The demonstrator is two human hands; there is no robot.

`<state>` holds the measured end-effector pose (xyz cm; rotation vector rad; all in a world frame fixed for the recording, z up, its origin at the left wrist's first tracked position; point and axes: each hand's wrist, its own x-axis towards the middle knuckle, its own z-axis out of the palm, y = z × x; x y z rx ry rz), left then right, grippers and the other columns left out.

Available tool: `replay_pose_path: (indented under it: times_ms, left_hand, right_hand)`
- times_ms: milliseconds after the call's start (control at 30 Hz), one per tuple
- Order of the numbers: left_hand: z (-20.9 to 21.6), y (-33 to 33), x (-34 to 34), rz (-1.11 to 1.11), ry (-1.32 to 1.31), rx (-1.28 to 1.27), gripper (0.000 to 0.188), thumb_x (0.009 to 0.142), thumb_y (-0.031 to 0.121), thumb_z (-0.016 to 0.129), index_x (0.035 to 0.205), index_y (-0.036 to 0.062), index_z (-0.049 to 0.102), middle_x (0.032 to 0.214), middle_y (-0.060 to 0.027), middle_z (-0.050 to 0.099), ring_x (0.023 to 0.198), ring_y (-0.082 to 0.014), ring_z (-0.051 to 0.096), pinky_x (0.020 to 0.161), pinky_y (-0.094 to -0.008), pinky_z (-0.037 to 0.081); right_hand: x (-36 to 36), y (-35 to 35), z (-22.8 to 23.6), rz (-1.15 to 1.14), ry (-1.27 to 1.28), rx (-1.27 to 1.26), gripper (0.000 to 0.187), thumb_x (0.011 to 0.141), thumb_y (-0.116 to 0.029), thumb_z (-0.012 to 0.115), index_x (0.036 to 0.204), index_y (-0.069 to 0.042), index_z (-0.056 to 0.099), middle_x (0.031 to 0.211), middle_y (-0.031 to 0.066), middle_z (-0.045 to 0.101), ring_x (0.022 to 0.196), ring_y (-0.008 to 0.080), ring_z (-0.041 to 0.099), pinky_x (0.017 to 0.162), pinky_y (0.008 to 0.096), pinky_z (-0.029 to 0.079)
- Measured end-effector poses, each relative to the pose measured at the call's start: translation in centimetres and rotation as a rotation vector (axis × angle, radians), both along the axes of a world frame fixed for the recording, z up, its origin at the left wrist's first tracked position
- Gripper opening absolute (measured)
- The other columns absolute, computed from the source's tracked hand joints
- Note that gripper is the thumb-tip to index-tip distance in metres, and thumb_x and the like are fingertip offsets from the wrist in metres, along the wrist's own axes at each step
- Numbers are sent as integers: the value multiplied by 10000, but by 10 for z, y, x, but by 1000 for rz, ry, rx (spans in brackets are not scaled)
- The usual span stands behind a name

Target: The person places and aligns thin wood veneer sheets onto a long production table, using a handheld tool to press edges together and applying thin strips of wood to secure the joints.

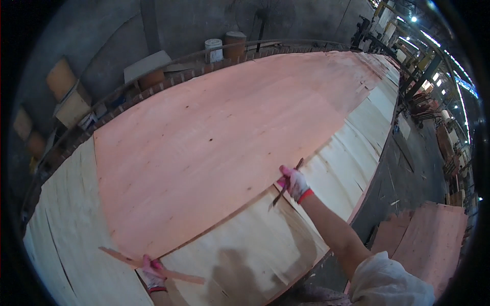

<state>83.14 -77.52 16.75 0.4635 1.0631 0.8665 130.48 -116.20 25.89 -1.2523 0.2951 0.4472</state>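
A large pinkish veneer sheet (209, 143) lies over pale wood veneer sheets (224, 255) on a long bench. My left hand (152, 271), in a pink and white glove, is closed round a narrow pink veneer strip (184, 277) at the sheet's near left corner. Farther right, my right hand (294, 182), gloved alike, grips a thin dark strip of veneer (279, 196) beside the sheet's near edge. Both strips stick out on either side of the hands. The undersides of my fingers are hidden.
Behind the bench runs a slatted rail (153, 92), with a white bucket (214, 51) and a brown drum (235, 45) by the wall. At the lower right stands a stack of pink sheets (423, 239). Scraps lie on the dark floor (393, 178).
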Motion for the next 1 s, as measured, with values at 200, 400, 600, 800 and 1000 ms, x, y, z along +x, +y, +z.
replay_pose_path:
  times_ms: [200, 400, 600, 800, 1000]
  left_hand:
    - [-7, -20, 23, -38, 111, -25, 125, 896, 233, 588, 874, 125, 529, 652, 26, 483, 462, -68, 366, 378, -191, 281]
    - [14, -26, 25, -81, 59, 104, 125, 914, 234, 554, 846, 133, 528, 662, 36, 491, 474, -63, 359, 381, -194, 261]
    - [-19, -37, 19, -265, 84, -54, 200, 916, 229, 539, 740, 159, 474, 557, 47, 392, 426, -75, 315, 368, -211, 238]
    - [-2, -58, 50, -281, 291, 41, 212, 908, 269, 487, 736, 146, 476, 545, 48, 384, 403, -91, 305, 357, -239, 232]
    - [-7, -39, 43, 23, 158, -107, 308, 921, 360, 398, 705, 146, 450, 573, 18, 421, 417, -152, 372, 356, -342, 334]
  right_hand:
    - [4, 22, -69, -63, 237, 22, 137, 883, -201, 634, 885, -116, 528, 705, 39, 562, 557, 188, 557, 481, 345, 496]
    - [-16, 23, -31, -119, 78, 157, 145, 873, -173, 647, 953, -97, 552, 752, 32, 588, 614, 163, 596, 531, 299, 526]
    - [10, 0, -48, -254, 82, 7, 154, 848, -240, 667, 886, -103, 607, 736, 8, 608, 610, 158, 617, 515, 288, 504]
    - [53, -19, -84, 0, 244, 134, 316, 829, -355, 687, 1032, -150, 559, 831, 12, 616, 639, 182, 608, 607, 372, 548]
    - [29, -9, -96, -57, 109, 136, 347, 790, -227, 744, 1047, -97, 550, 830, 15, 599, 633, 155, 571, 556, 313, 507]
